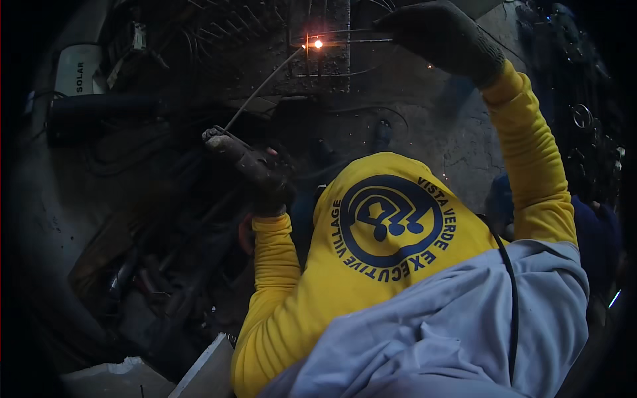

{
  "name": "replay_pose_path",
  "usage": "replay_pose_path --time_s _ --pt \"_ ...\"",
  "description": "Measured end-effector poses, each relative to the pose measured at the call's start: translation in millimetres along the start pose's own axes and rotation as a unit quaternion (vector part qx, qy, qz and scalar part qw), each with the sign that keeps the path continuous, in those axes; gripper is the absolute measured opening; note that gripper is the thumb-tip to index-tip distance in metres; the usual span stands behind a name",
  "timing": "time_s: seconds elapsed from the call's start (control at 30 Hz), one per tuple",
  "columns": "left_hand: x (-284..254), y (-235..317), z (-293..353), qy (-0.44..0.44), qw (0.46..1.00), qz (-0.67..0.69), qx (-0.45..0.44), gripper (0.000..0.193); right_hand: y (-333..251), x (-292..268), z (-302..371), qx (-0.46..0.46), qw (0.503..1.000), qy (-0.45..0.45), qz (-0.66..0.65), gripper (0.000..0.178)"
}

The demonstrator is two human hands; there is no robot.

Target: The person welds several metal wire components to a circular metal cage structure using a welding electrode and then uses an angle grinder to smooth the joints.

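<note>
My left hand (269,176), low and left of the work, is closed around a welding electrode holder (232,146). A long thin welding electrode (265,81) slants from its jaw up to a bright orange glowing spot (318,44). That spot sits where thin metal rods (365,41) cross, over a dark flat metal plate (335,83). My right hand (441,40), in a dark knitted glove, grips the rods' right ends from above. The fingertips on the rods are partly lost in shadow.
Several thin metal rods (232,30) lie in shadow behind the plate, left of the glow. A white box-shaped device (77,69) stands at the far left. Dark cables and clutter (159,285) fill the lower left. Small sparks dot the concrete floor (471,132) at right.
</note>
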State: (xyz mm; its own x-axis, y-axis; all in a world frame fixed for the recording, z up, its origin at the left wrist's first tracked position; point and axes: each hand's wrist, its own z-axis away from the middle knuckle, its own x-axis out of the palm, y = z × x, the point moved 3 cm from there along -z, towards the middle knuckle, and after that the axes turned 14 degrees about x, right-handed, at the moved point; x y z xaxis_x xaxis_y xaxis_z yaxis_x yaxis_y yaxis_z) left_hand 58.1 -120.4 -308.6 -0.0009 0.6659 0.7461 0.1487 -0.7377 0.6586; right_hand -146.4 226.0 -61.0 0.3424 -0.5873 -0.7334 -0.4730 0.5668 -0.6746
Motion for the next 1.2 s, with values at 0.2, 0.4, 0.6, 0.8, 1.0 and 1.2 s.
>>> replay_pose_path --time_s 0.2,0.4,0.6,0.8,1.0,1.2 --pt "25 4 0 -0.042 0.998 -0.052 0.016 0.031 -8 -2 -4 0.036 0.996 -0.004 0.083 0.019" --pt "-12 -8 10 -0.002 0.998 -0.059 -0.015 0.028 -20 -12 -2 0.064 0.991 -0.015 0.117 0.019" --pt "4 -1 0 -0.07 0.997 0.0 0.022 0.035 10 -13 39 0.057 0.996 0.042 0.058 0.021" --pt "6 -27 -4 0.0 0.997 0.08 0.002 0.04 24 16 79 0.108 0.992 0.038 0.054 0.021" --pt "-1 -27 -9 -0.033 0.983 0.174 -0.043 0.037 -9 29 76 0.091 0.975 0.084 0.185 0.021" --pt "-49 -31 0 0.023 0.942 -0.336 -0.007 0.027 -35 44 61 0.075 0.953 0.09 0.279 0.019"
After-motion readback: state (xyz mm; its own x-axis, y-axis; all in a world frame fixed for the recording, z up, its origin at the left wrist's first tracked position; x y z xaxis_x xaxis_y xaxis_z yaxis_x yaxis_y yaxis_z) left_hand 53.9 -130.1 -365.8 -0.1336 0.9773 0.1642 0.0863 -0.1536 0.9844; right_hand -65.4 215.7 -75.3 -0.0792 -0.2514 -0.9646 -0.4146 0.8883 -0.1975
